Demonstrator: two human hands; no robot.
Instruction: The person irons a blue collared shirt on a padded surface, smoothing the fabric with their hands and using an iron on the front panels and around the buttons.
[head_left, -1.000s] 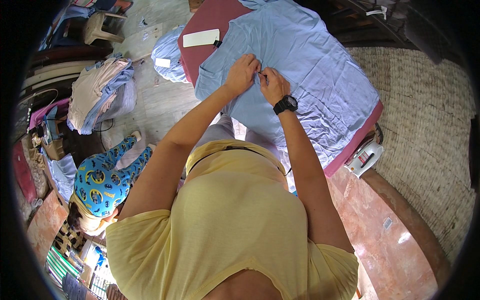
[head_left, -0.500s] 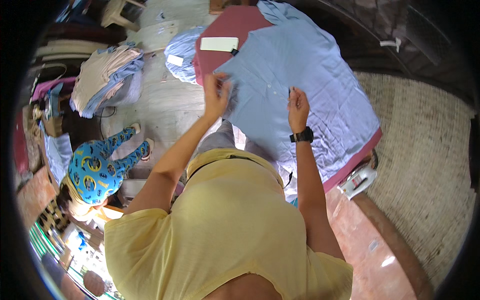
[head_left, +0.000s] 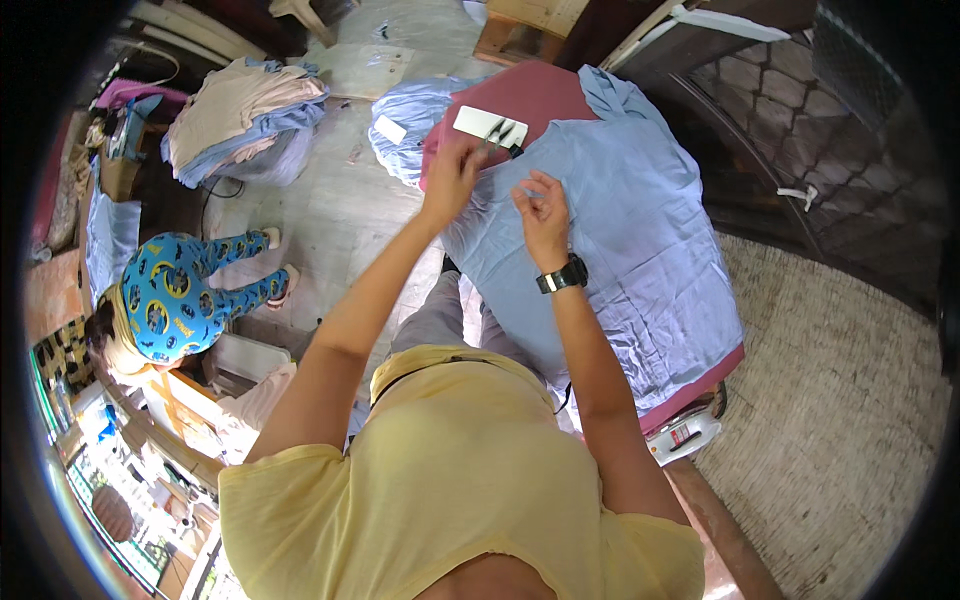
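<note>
One pale floor (head_left: 345,190) stretches past your left hand (head_left: 455,182), a maroon work surface (head_left: 545,90) lies beneath it, and the blue garment (head_left: 625,200) under your right hand (head_left: 545,215), fingers loosely parted, now looks unheld, your left having shifted to a white strip (head_left: 470,120) and small dark tool (head_left: 498,131), its grip unclear.

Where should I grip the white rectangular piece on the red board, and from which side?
I'd pinch the white piece by its left end, coming from the far left. It lies flat, long and narrow, and that end looks bare against the red board, while the left hand and a blurred dark tool crowd its right half.
</note>
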